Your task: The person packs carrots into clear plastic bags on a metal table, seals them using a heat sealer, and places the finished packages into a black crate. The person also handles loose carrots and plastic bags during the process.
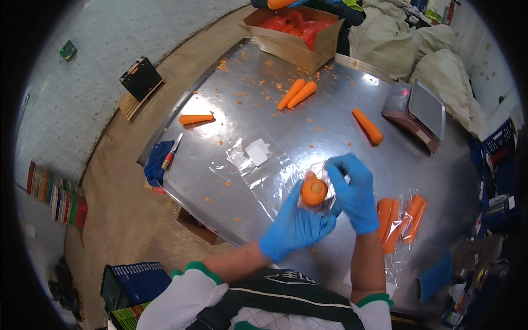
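Both my hands wear blue gloves. My left hand (295, 233) cups a clear plastic bag (318, 168) from below and from the left. Inside the bag's mouth are carrots (314, 191), seen end-on; how many is hidden. My right hand (355, 194) grips the bag's right side near its opening. Flat clear plastic bags (264, 185) lie on the metal table to the left, with white label patches (257, 152) on them. Packed bags of carrots (385, 222) rest right of my right forearm. Loose carrots (303, 95) lie farther up the table, with another carrot (368, 126) to the right.
A knife (172, 152) lies beside a blue cloth (157, 163) at the left edge of the metal table (239, 119). A weighing scale (414, 115) stands right. Another person (350, 12) is behind a cardboard box (288, 47) at the far end. Large sacks (441, 78) lie beyond.
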Tool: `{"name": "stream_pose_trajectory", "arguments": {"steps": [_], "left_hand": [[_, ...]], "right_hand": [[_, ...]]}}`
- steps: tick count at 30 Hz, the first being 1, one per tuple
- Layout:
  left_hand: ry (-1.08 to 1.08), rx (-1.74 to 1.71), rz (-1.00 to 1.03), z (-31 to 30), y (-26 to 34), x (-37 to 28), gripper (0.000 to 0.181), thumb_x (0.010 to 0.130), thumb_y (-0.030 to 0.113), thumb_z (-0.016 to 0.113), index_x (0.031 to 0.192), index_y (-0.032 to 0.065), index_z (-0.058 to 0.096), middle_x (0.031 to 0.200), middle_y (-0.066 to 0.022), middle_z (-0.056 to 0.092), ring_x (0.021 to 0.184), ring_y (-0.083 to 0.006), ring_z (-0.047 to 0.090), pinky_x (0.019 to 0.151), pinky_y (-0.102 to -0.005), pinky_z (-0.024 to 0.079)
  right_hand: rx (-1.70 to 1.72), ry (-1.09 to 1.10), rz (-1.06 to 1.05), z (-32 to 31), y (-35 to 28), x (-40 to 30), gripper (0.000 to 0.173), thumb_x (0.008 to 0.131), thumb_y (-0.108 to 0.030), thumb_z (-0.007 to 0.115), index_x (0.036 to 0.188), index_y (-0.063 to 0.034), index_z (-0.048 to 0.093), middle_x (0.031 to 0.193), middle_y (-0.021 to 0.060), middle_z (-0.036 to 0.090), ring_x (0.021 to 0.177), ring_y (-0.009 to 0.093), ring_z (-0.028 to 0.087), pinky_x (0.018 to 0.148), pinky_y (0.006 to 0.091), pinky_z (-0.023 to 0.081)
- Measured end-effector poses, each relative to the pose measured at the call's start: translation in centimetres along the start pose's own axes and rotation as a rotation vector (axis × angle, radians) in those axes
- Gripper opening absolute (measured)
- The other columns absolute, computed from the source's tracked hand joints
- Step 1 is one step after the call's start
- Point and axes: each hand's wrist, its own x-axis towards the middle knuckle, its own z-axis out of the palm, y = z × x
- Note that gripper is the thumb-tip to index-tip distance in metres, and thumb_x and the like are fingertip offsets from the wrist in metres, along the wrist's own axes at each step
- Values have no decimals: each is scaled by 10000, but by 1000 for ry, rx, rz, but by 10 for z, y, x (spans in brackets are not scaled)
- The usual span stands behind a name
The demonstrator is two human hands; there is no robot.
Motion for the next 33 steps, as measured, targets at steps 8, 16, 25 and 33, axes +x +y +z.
{"name": "stream_pose_trajectory", "arguments": {"steps": [8, 16, 25, 33], "left_hand": [[-192, 567, -211, 44, -18, 81, 378, 956, 336, 464, 1077, 13, 619, 812, -39, 639, 731, -147, 586, 678, -264, 482], [252, 1637, -432, 5, 107, 138, 406, 896, 345, 566, 1186, 62, 560, 1108, -126, 592, 893, -191, 622, 795, -313, 499], [993, 2269, 1029, -34, 432, 268, 538, 905, 363, 476, 1345, 61, 409, 1058, -216, 600, 1012, -382, 564, 892, -422, 454], [978, 2329, 905, -31, 451, 271, 503, 823, 336, 624, 1246, 92, 503, 981, -185, 639, 834, -315, 627, 778, -415, 492]], "right_hand": [[443, 383, 156, -81, 17, -8, 107, 894, -155, 590, 865, -55, 615, 835, 32, 585, 779, 152, 585, 717, 283, 481], [130, 134, 735, -197, 96, -129, 162, 852, -200, 579, 912, -50, 594, 820, 94, 601, 712, 196, 582, 689, 324, 497], [-766, -26, 401, -152, 243, 52, 510, 833, -123, 580, 1321, -51, 451, 1326, 201, 460, 1219, 358, 435, 1039, 414, 349], [-1459, -152, 547, -99, 384, 200, 511, 777, -250, 682, 1223, -75, 506, 1191, 144, 535, 1075, 319, 521, 904, 426, 449]]}}
